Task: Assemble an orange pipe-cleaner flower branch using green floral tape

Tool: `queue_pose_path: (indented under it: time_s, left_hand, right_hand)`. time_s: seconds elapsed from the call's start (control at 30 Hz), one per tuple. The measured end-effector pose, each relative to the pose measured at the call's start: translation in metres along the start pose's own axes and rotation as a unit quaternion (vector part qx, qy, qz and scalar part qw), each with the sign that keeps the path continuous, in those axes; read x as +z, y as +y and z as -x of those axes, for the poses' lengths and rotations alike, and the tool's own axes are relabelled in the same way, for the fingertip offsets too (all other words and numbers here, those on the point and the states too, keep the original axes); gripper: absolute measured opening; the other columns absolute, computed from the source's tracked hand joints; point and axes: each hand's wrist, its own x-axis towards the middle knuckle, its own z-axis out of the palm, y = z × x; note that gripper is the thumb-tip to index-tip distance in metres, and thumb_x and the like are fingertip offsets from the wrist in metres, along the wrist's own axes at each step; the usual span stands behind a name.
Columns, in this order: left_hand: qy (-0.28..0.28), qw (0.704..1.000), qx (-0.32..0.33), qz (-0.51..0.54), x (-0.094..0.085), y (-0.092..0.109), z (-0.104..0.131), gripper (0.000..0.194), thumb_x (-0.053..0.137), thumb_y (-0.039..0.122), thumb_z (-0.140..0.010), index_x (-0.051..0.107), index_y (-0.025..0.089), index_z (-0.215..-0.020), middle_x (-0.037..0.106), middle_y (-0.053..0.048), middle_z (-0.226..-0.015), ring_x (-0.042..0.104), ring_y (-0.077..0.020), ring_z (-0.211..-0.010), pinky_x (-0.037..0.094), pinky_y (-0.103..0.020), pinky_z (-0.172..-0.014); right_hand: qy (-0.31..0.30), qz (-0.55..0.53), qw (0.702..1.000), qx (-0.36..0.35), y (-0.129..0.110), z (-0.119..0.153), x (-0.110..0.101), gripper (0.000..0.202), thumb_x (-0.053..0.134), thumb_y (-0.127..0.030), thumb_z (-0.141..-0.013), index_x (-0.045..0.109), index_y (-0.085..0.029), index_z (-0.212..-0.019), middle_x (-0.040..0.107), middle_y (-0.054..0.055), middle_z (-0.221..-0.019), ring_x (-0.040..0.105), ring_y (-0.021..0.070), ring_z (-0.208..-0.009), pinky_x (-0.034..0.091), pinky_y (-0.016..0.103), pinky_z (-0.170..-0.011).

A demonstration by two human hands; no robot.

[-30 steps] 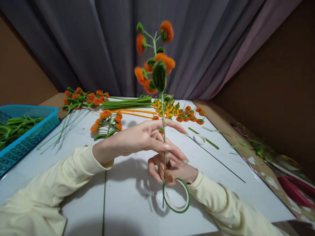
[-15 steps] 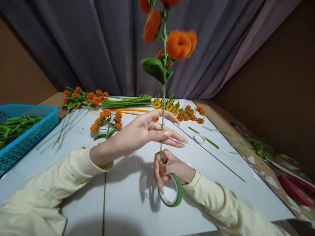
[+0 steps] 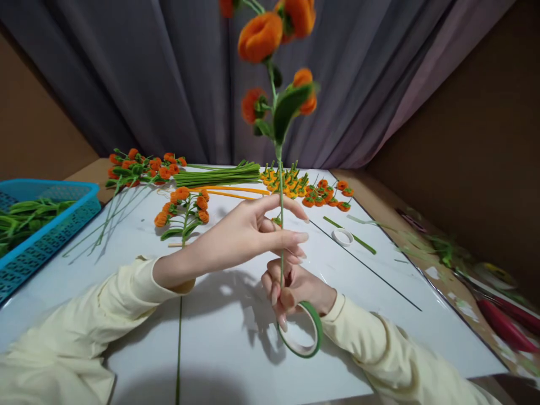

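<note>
An upright artificial flower stem (image 3: 281, 180) with fuzzy orange blooms (image 3: 260, 38) and a green leaf (image 3: 291, 112) rises in front of me. My left hand (image 3: 242, 230) has the stem between its thumb and fingers, at about mid-height. Lower down, my right hand (image 3: 307, 287) pinches the stem near its bottom. A roll of green floral tape (image 3: 317, 334) hangs from the right-hand fingers, its white core showing. Behind my left forearm lies a finished-looking orange flower spray (image 3: 181, 194) with leaves, its long stem running toward me.
A blue basket (image 3: 90, 197) of green leaves stands at left. Farther back lie orange sprays (image 3: 156, 166), green stems (image 3: 219, 175) and yellow-orange blooms (image 3: 291, 180). A white ring (image 3: 342, 237) and a thin dark rod (image 3: 371, 270) lie right; red-handled pliers (image 3: 502, 323) beyond.
The flower stem has turned about its length, its leaf swinging from left to right. The left-hand fingers have curled and slid across the stem; the tape roll has shifted slightly right.
</note>
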Motion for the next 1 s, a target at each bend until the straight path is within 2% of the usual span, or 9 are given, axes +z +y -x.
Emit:
queue_pose_path:
  time_s: [0.07, 0.13, 0.3, 0.43, 0.53, 0.63, 0.8, 0.9, 1.0]
  left_hand:
    - [-0.009, 1.000, -0.019, -0.011, 0.000, 0.003, 0.001, 0.019, 0.060, 0.021, -0.088, 0.053, 0.017, -0.105, 0.073, -0.006, -0.071, 0.073, -0.0224, -0.070, 0.058, -0.026, -0.060]
    - [-0.030, 0.999, -0.022, 0.004, 0.000, 0.007, 0.003, 0.019, 0.056, 0.020, -0.090, 0.052, 0.017, -0.108, 0.074, -0.007, -0.077, 0.073, -0.0223, -0.074, 0.059, -0.029, -0.065]
    - [-0.070, 0.997, 0.005, 0.019, -0.005, 0.012, 0.007, 0.021, 0.051, 0.019, -0.093, 0.051, 0.020, -0.114, 0.074, -0.009, -0.090, 0.071, -0.0215, -0.088, 0.057, -0.032, -0.078]
    - [-0.111, 0.993, -0.007, 0.035, -0.007, 0.009, 0.005, 0.025, 0.052, 0.021, -0.093, 0.050, 0.018, -0.118, 0.073, -0.012, -0.095, 0.070, -0.0230, -0.091, 0.057, -0.033, -0.078]
    - [-0.085, 0.996, -0.020, 0.023, -0.006, 0.005, 0.001, 0.028, 0.059, 0.022, -0.089, 0.050, 0.017, -0.116, 0.073, -0.012, -0.091, 0.071, -0.0233, -0.089, 0.056, -0.030, -0.074]
    - [-0.039, 0.999, -0.029, -0.015, -0.002, 0.001, -0.002, 0.031, 0.068, 0.020, -0.081, 0.052, 0.017, -0.106, 0.073, -0.007, -0.076, 0.073, -0.0222, -0.073, 0.056, -0.026, -0.063]
    - [-0.032, 0.999, -0.026, 0.014, 0.003, -0.001, -0.003, 0.028, 0.063, 0.019, -0.084, 0.052, 0.015, -0.110, 0.071, -0.005, -0.067, 0.071, -0.0212, -0.062, 0.053, -0.024, -0.052]
    - [-0.036, 0.999, -0.019, 0.008, 0.001, 0.003, -0.001, 0.031, 0.061, 0.018, -0.085, 0.053, 0.015, -0.115, 0.071, -0.005, -0.068, 0.071, -0.0191, -0.063, 0.053, -0.024, -0.054]
    - [-0.029, 0.999, -0.007, 0.011, -0.002, 0.007, -0.001, 0.034, 0.061, 0.018, -0.085, 0.052, 0.015, -0.118, 0.072, -0.005, -0.070, 0.070, -0.0179, -0.064, 0.055, -0.026, -0.061]
  right_hand:
    - [0.000, 0.012, 1.000, 0.005, -0.004, -0.001, -0.001, 0.037, 0.084, -0.033, -0.059, 0.053, -0.015, -0.062, 0.057, -0.006, -0.052, 0.045, 0.0040, -0.031, 0.027, 0.014, -0.030]
    - [-0.002, 0.016, 1.000, 0.011, -0.006, -0.002, -0.003, 0.036, 0.083, -0.035, -0.060, 0.053, -0.014, -0.059, 0.059, -0.004, -0.049, 0.041, 0.0039, -0.031, 0.025, 0.015, -0.030]
    - [-0.064, 0.034, 0.996, 0.043, 0.000, -0.001, -0.010, 0.046, 0.078, -0.054, -0.060, 0.062, -0.011, -0.061, 0.061, 0.001, -0.043, 0.045, 0.0071, -0.031, 0.028, 0.019, -0.033]
    - [-0.074, 0.058, 0.993, 0.069, 0.006, 0.001, -0.012, 0.048, 0.078, -0.057, -0.058, 0.062, -0.012, -0.059, 0.059, 0.001, -0.041, 0.047, 0.0082, -0.031, 0.032, 0.020, -0.036]
    - [-0.051, 0.074, 0.994, 0.057, 0.004, 0.002, -0.012, 0.045, 0.080, -0.054, -0.057, 0.060, -0.013, -0.059, 0.061, 0.000, -0.044, 0.050, 0.0087, -0.034, 0.035, 0.020, -0.039]
    - [-0.008, 0.086, 0.996, 0.018, -0.001, 0.002, -0.012, 0.037, 0.082, -0.043, -0.060, 0.058, -0.014, -0.059, 0.062, -0.001, -0.049, 0.052, 0.0083, -0.037, 0.038, 0.019, -0.041]
    - [0.022, 0.092, 0.995, -0.023, -0.003, 0.002, -0.013, 0.028, 0.083, -0.030, -0.062, 0.061, -0.014, -0.067, 0.063, -0.002, -0.052, 0.053, 0.0080, -0.039, 0.044, 0.020, -0.044]
    - [0.070, 0.095, 0.993, -0.008, -0.005, 0.002, -0.010, 0.039, 0.088, -0.028, -0.051, 0.057, -0.016, -0.071, 0.065, -0.003, -0.057, 0.060, 0.0112, -0.047, 0.049, 0.022, -0.046]
    - [0.083, 0.108, 0.990, 0.024, -0.010, 0.004, -0.008, 0.041, 0.089, -0.032, -0.050, 0.058, -0.016, -0.072, 0.066, -0.002, -0.059, 0.062, 0.0128, -0.050, 0.052, 0.025, -0.050]
